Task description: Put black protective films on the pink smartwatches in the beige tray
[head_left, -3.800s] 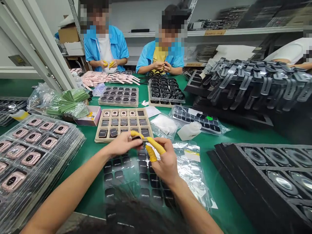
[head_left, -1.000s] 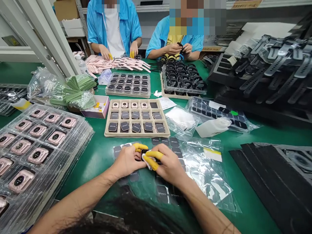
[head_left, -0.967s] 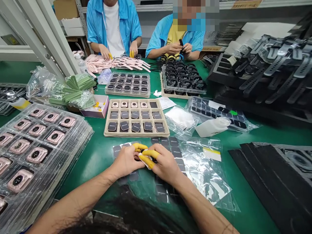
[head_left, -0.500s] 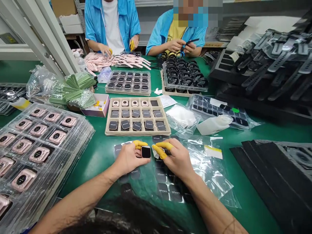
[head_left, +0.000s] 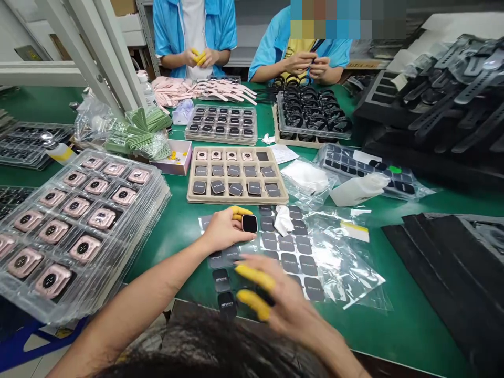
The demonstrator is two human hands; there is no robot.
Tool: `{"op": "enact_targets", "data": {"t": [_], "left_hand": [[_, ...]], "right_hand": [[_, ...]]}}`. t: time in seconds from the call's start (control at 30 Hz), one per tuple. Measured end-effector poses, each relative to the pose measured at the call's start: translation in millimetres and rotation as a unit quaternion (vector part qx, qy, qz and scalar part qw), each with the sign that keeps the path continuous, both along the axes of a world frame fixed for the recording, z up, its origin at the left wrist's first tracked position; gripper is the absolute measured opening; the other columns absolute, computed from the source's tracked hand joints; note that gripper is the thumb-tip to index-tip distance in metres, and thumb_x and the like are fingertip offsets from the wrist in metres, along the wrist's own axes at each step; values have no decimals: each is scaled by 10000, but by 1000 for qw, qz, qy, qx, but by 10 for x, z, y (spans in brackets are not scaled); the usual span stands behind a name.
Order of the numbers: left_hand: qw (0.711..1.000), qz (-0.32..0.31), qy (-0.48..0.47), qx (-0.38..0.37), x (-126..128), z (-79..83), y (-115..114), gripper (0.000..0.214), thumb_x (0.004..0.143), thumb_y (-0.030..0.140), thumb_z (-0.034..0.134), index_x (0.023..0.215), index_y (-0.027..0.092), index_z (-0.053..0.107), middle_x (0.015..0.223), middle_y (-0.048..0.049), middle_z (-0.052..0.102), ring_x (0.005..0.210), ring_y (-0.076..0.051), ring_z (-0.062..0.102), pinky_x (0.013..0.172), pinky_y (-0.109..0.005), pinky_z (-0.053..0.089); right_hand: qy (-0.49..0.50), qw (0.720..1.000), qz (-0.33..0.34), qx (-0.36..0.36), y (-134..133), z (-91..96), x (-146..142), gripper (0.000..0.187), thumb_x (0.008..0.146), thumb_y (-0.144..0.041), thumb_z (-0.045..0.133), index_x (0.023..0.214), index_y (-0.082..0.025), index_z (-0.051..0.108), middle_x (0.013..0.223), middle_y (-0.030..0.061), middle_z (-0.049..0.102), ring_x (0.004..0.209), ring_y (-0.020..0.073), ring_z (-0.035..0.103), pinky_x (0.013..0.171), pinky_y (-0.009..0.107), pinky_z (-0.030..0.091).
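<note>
My left hand (head_left: 227,230) grips a small square smartwatch body (head_left: 249,224) with a black screen and pale pink rim, face up. My right hand (head_left: 275,299), blurred by motion, hovers low over the sticker sheets with its yellow-cotted fingers apart. A dark patch shows between those fingers; I cannot make out whether it belongs to the sheet below. Clear sheets of dark square stickers (head_left: 290,262) lie under and beside both hands. A crumpled white wipe (head_left: 283,220) rests on them. Beyond stands a beige tray (head_left: 236,200) of watch bodies, most covered by dark stickers.
Stacked clear trays (head_left: 157,202) of pink watch bodies stand at left. A white bottle (head_left: 358,190) lies right of the beige tray, near bagged white wipes (head_left: 305,176). Black foam sheets (head_left: 429,273) lie at right. Two people in blue jackets work across the table.
My right hand has let go of the white wipe, which now lies on the stickers, and has moved back toward me. My left hand still holds the watch body. The view has shifted.
</note>
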State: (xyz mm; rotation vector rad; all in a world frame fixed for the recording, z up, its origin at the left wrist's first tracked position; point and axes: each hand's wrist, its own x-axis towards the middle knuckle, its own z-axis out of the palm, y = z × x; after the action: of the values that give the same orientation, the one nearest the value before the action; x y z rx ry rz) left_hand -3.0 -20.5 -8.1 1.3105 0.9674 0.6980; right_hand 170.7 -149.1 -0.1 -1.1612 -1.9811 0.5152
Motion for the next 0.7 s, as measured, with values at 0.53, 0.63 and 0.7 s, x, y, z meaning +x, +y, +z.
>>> {"op": "enact_targets", "data": {"t": [0.53, 0.63, 0.7], "left_hand": [[998, -40, 32, 35, -24, 2, -151, 570, 628, 228, 885, 1147, 134, 668, 765, -16, 730, 718, -151, 700, 647, -235, 526], [998, -38, 21, 35, -31, -15, -107, 577, 634, 230, 888, 1159, 137, 668, 788, -22, 740, 736, -153, 710, 669, -238, 537], [999, -34, 10, 32, -32, -17, -74, 580, 628, 214, 891, 1157, 136, 666, 833, -35, 753, 761, -152, 718, 689, -238, 545]], "right_hand": [[-8, 999, 11, -37, -85, -163, -481, 529, 818, 4, 537, 1210, -349, 571, 873, -5, 745, 771, 275, 645, 701, 466, 536], [11, 1000, 0, -17, -6, -154, -514, 547, 766, 35, 505, 1154, -337, 604, 892, 14, 725, 806, 271, 639, 722, 462, 530], [28, 999, -18, 0, 23, -158, -515, 465, 793, 8, 523, 1091, -335, 625, 885, 25, 704, 811, 270, 636, 711, 459, 538]]}}
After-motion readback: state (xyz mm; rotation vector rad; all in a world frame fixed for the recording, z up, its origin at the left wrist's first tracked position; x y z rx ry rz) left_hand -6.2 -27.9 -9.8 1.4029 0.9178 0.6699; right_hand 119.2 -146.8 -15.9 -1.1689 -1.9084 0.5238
